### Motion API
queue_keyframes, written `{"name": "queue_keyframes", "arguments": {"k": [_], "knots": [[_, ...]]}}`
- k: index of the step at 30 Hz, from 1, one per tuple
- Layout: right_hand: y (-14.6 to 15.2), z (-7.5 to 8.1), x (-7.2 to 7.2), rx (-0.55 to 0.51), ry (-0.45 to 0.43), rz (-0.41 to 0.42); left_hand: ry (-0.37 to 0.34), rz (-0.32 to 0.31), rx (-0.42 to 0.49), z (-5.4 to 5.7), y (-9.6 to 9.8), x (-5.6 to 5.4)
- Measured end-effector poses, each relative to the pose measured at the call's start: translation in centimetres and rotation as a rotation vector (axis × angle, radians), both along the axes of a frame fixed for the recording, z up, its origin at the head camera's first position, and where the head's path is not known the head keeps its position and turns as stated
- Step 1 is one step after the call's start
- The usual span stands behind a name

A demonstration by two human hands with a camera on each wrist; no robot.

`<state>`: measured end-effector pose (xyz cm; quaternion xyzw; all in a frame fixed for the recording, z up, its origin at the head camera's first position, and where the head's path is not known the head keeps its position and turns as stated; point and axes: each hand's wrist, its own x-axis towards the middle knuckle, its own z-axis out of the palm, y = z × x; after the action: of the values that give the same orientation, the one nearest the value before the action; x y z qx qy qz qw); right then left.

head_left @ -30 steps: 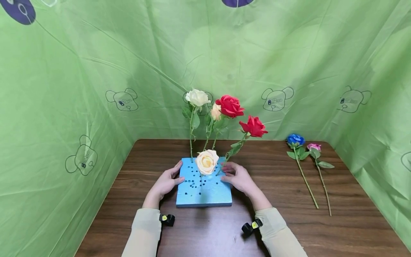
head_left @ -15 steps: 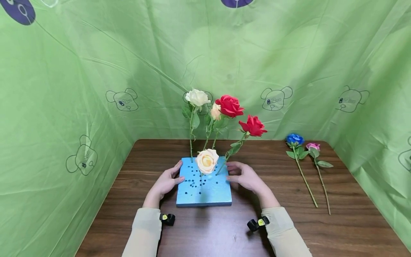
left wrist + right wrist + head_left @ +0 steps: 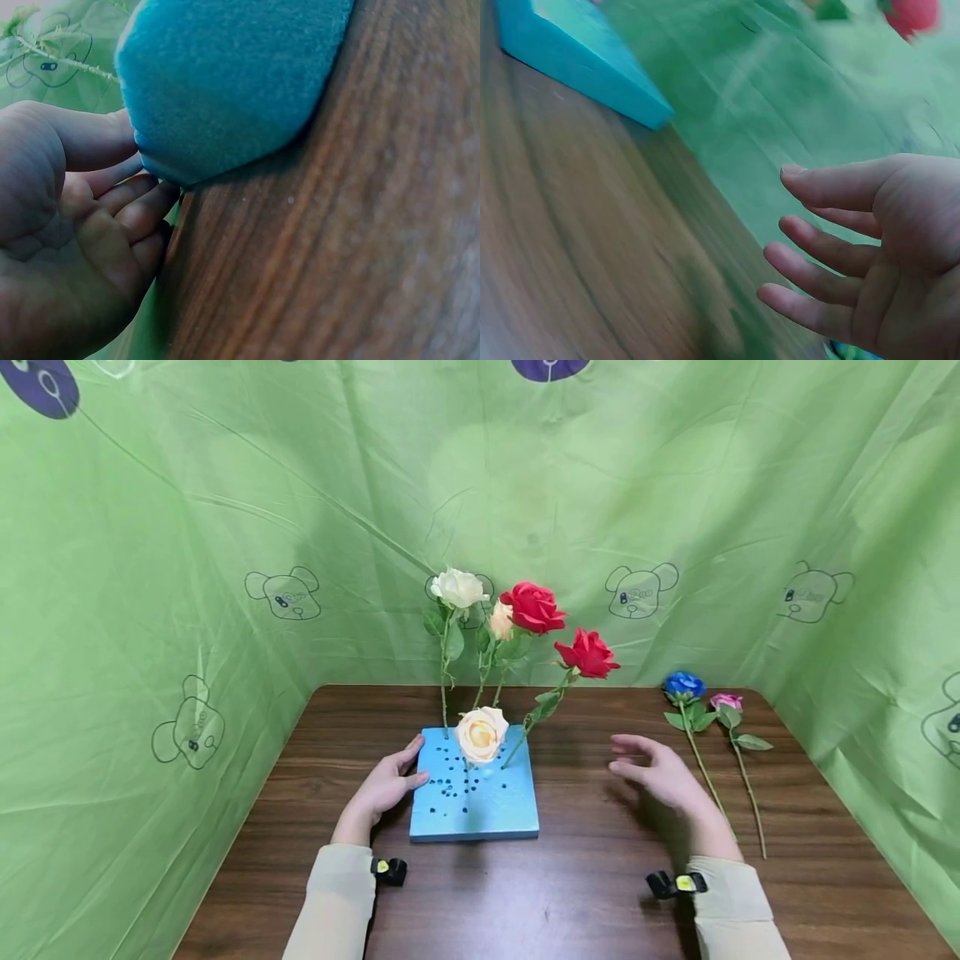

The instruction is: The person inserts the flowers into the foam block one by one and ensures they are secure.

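A blue foam block with several small holes lies on the table. My left hand grips its left edge, thumb at the rim and fingers along the side; the left wrist view shows the thumb against the foam. From the block rise a white rose, a small peach rose, two red roses and a pale peach rose in front. To the right, my right hand is in the air holding nothing, its fingers loosely spread in the right wrist view.
A blue rose and a pink rose lie on the right of the wooden table, stems pointing toward me. The right forearm overlaps the blue rose's stem end. Green cloth hangs around the back and sides.
My right hand has let go of the block's right side, near the red rose's stem, and moved right toward the loose roses. The left hand stays on the block.
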<state>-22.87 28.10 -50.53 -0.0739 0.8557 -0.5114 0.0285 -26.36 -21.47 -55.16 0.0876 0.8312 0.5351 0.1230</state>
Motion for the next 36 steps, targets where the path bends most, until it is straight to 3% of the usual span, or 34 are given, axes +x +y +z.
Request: {"name": "queue_keyframes", "arguments": {"k": [6, 12, 18, 26, 36], "knots": [[4.7, 0.1, 0.6, 0.008, -0.033, -0.13, 0.002, 0.007, 0.006, -0.4, 0.0, -0.1], [6.8, 0.1, 1.3, 0.016, -0.062, -0.193, 0.001, 0.005, 0.0, -0.4, -0.1, 0.0], [8.4, 0.1, 1.7, 0.048, -0.029, -0.26, 0.01, -0.001, 0.008, -0.3, -0.1, 0.0], [9.9, -0.1, 2.4, 0.118, -0.054, -0.291, 0.008, 0.002, -0.002, -0.4, -0.1, 0.0], [11.0, -0.2, 2.7, 0.188, -0.106, -0.27, -0.002, 0.011, 0.006, -0.2, 0.0, 0.0]]}}
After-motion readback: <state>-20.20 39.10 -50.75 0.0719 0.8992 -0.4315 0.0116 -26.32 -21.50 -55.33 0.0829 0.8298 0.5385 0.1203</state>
